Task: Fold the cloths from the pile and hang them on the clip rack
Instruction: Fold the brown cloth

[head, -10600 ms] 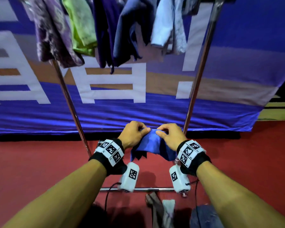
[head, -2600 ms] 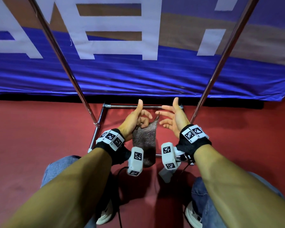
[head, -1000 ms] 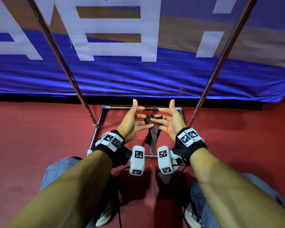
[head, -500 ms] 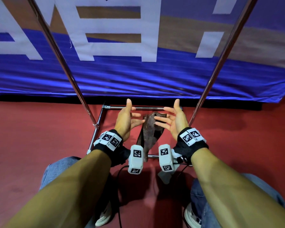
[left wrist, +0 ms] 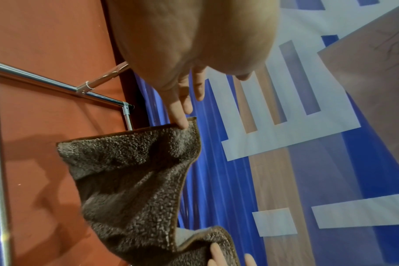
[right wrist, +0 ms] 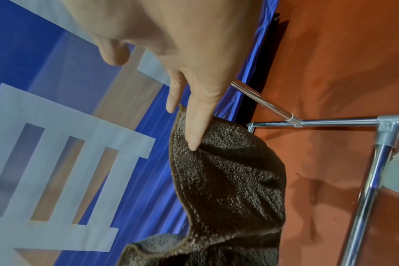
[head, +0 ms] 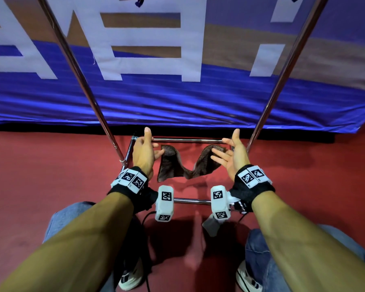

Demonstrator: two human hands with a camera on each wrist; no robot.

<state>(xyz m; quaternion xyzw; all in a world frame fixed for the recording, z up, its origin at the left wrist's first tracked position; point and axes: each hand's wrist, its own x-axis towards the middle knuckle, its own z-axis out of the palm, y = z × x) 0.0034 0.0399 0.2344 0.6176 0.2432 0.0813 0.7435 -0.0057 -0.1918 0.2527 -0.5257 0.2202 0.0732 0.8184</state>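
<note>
While the brown cloth [head: 184, 165] sags in mid-air between both hands above the rack's base bars [head: 188, 140], the left hand [head: 143, 153] and right hand [head: 233, 154] carry its ends on straightened fingers. Unfurling seems underway; next, pinch corners and fold.
</note>
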